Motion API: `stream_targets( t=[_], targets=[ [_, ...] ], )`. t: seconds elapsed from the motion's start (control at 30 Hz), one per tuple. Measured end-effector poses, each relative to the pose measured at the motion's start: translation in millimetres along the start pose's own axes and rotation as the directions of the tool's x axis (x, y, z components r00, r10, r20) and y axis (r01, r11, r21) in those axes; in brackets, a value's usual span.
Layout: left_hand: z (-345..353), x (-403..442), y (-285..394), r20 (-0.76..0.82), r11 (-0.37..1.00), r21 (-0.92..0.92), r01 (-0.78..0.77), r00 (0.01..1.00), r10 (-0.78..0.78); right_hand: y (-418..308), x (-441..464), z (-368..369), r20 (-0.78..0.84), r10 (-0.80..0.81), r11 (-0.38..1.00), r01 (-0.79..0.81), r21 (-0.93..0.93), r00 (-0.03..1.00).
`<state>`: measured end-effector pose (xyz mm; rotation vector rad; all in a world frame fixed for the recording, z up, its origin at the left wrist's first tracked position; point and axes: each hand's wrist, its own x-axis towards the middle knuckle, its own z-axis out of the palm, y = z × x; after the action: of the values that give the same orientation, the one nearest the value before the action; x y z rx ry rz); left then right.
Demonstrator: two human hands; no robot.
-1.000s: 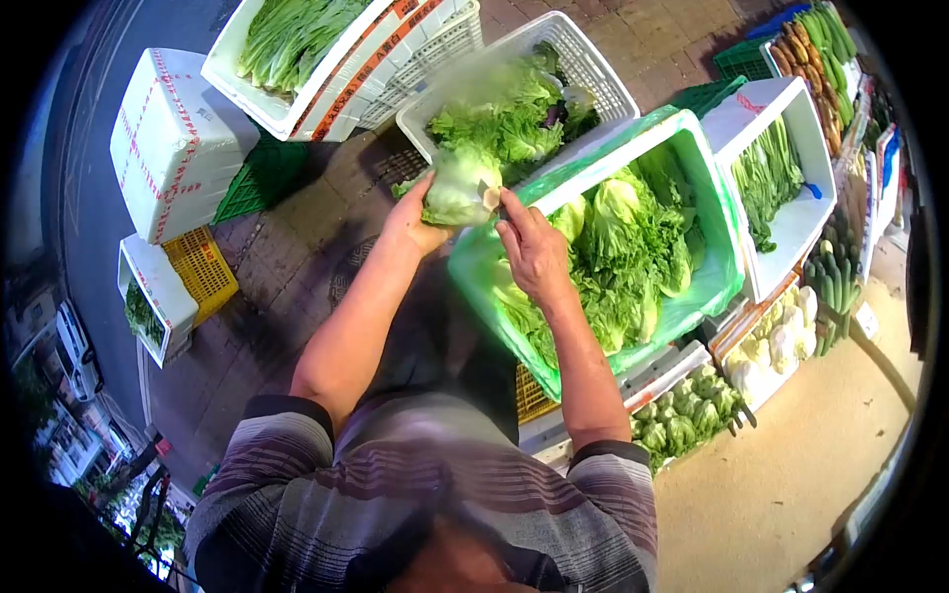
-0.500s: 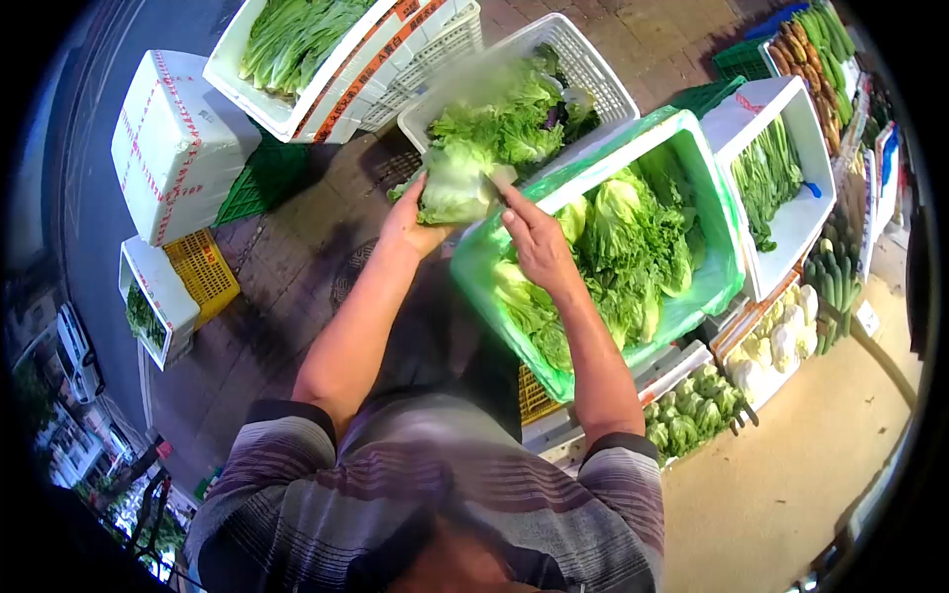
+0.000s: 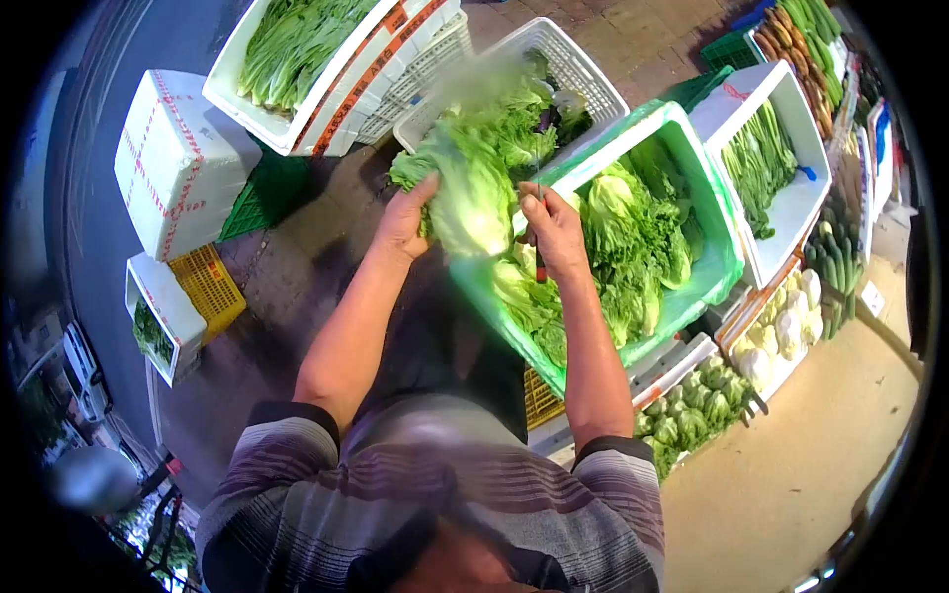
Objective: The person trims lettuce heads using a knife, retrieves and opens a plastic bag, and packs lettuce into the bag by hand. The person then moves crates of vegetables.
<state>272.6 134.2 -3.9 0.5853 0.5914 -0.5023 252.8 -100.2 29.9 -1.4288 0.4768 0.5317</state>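
Observation:
My left hand (image 3: 403,219) grips a leafy lettuce (image 3: 473,212) from its left side, fingers partly hidden behind the leaves. The pale stem end points down and to the right, toward my body. In my closed right hand (image 3: 556,237) is a knife (image 3: 541,267); its dark and red handle sticks out below the fist, and the thin blade is hard to make out. Just right of the lettuce, the knife hand is apart from it. Behind the lettuce, a white plastic basket (image 3: 583,74) holds loose leaves. Under my right forearm, a foam box lined with green plastic (image 3: 727,237) contains more lettuce.
Left stand a foam box of long greens (image 3: 219,84), a closed white foam box (image 3: 163,168) and a yellow crate (image 3: 213,282). Rightward are a box of green stalks (image 3: 816,148), pale cabbages (image 3: 781,331) and small green heads (image 3: 692,415). Paving (image 3: 287,257) lies below.
The lettuce has been turned, so its leaves spread up and left and its stem end faces me. My right hand has moved a little right, and the knife handle now shows.

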Motion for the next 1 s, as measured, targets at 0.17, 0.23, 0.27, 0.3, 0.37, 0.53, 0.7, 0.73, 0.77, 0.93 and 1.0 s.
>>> stream_targets(
  t=[0.17, 0.23, 0.27, 0.3, 0.37, 0.53, 0.7, 0.73, 0.77, 0.93, 1.0],
  targets=[
    [38.4, -6.5, -23.5, 0.038, 0.821, 0.57, 0.003, 0.999, -0.031, 0.2, -56.3, -24.5, -0.063, -0.036, 0.975, 0.021, -0.222, 0.997],
    [76.8, -19.7, -38.3, 0.128, 0.769, 0.638, 0.04, 0.979, -0.157, 22.5, -81.1, -39.8, -0.062, 0.003, 0.985, -0.014, -0.174, 0.998],
    [92.9, -24.2, -49.7, 0.135, 0.722, 0.689, 0.06, 0.969, -0.208, 5.4, -110.0, -47.4, -0.141, 0.019, 0.988, -0.041, -0.149, 0.99],
    [106.4, -29.4, -70.1, 0.159, 0.69, 0.721, 0.06, 0.956, -0.248, 52.8, -117.4, -59.1, -0.226, -0.022, 0.999, 0.012, -0.045, 0.974],
    [131.3, -43.9, -102.3, 0.183, 0.54, 0.84, 0.046, 0.914, -0.362, 76.0, -149.2, -70.0, -0.314, 0.012, 0.986, 0.041, 0.163, 0.949],
    [180.0, -58.7, -180.0, 0.248, 0.428, 0.899, 0.098, 0.691, -0.679, 137.9, -229.3, -107.2, -0.36, -0.034, 0.62, 0.302, 0.724, 0.932],
    [220.7, -66.3, -260.4, 0.21, 0.325, 0.937, 0.128, 0.539, -0.816, 167.5, -324.4, -163.2, -0.476, 0.021, 0.155, 0.467, 0.87, 0.879],
    [233.6, -79.4, -285.2, 0.263, 0.393, 0.908, 0.144, 0.536, -0.802, 175.7, -340.2, -178.8, -0.543, 0.075, 0.162, 0.527, 0.834, 0.836],
    [242.8, -89.3, -306.1, 0.307, 0.455, 0.875, 0.166, 0.536, -0.786, 183.0, -365.1, -195.1, -0.587, 0.112, 0.051, 0.585, 0.809, 0.802],
    [234.9, -79.3, -357.6, 0.129, 0.282, 0.953, 0.111, 0.693, -0.71, 243.9, -491.1, -304.4, -0.797, 0.464, 0.061, 0.883, 0.465, 0.387],
    [226.9, -78.7, -360.0, 0.063, 0.239, 0.962, 0.13, 0.749, -0.659, 277.6, -537.8, -349.8, -0.843, 0.473, 0.136, 0.924, 0.357, 0.256]
  ],
)
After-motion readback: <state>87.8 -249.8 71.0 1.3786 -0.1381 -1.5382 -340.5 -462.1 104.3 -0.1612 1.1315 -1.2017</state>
